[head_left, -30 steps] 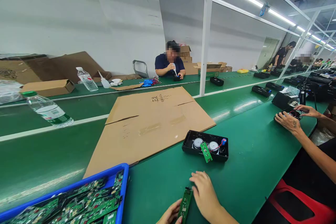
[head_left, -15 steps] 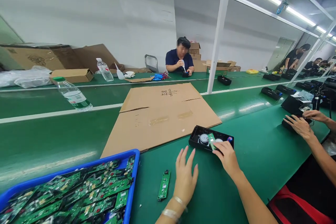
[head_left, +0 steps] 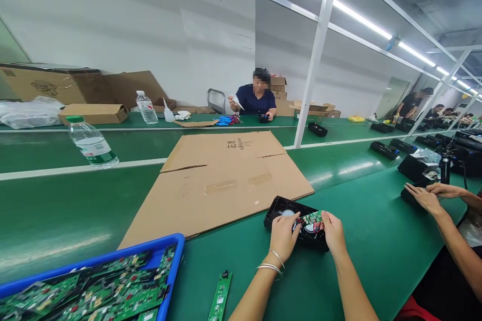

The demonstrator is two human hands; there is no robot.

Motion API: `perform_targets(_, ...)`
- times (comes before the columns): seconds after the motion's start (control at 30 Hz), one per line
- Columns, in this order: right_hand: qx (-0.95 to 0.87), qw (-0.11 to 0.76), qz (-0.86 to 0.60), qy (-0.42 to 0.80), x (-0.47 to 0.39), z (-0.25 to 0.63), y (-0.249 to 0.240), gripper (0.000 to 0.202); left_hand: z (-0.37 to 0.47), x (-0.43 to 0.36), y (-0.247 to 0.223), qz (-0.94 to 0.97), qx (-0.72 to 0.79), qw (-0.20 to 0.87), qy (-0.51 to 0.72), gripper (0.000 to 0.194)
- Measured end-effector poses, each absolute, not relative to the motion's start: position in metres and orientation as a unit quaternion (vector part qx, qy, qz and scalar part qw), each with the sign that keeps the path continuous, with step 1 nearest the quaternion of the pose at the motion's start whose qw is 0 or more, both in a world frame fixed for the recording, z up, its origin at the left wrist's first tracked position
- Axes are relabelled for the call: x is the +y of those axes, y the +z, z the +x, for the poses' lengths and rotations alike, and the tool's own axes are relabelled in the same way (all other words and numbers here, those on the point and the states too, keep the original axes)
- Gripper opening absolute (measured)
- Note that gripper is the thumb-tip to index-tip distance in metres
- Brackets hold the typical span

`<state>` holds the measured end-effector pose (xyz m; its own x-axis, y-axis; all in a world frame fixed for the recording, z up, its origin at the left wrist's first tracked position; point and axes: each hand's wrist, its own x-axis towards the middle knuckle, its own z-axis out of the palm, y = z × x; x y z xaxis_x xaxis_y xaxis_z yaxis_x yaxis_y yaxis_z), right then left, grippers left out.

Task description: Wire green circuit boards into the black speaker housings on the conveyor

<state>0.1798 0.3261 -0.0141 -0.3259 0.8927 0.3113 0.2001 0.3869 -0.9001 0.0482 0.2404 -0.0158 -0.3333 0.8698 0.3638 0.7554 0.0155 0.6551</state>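
Between left hand (head_left: 283, 236) and right hand (head_left: 334, 231): green circuit board (head_left: 312, 218).

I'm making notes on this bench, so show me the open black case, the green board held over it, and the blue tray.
Black case (head_left: 312, 244): head view, on its near wall.
Held green board (head_left: 312, 217): head view, middle of its face.
Blue tray (head_left: 174, 271): head view, on its right rim.

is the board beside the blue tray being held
No, that board lies on the table, apart from the left hand and right hand.
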Motion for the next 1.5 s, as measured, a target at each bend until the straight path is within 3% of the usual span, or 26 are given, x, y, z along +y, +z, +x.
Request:
perform_targets(0.4, -0.711, 0.415, -0.379, 0.423, 0.315, 0.182, -0.01, 0.036, 0.047, 0.236, -0.008, 0.552, 0.716, 0.127, 0.409, 0.023)
perform_targets(0.6, -0.727, 0.415, -0.378, 0.395, 0.312, 0.182, -0.008, 0.039, 0.046, 0.234, -0.009, 0.545, 0.709, 0.135, 0.426, 0.021)
perform_targets(0.77, -0.732, 0.419, -0.396, 0.363, 0.313, 0.18, -0.008, 0.037, 0.047, 0.234, -0.01, 0.538, 0.703, 0.143, 0.442, 0.035)
perform_targets(1.0, -0.776, 0.396, -0.385, 0.305, 0.314, 0.18, -0.012, 0.034, 0.047, 0.235, -0.013, 0.541, 0.689, 0.146, 0.459, 0.034)
perform_targets(1.13, -0.799, 0.427, -0.372, 0.203, 0.314, 0.181, -0.015, 0.036, 0.049, 0.233, -0.016, 0.546, 0.681, 0.134, 0.47, 0.035)
perform_targets(1.27, -0.81, 0.49, -0.323, 0.003, 0.32, 0.18, -0.019, 0.044, 0.051, 0.231, -0.021, 0.556, 0.662, 0.129, 0.486, 0.046)
perform_targets(1.5, -0.869, 0.392, -0.272, -0.129, 0.355, 0.179, -0.06, 0.094, 0.05, 0.228, -0.02, 0.504, 0.651, 0.151, 0.547, 0.049)
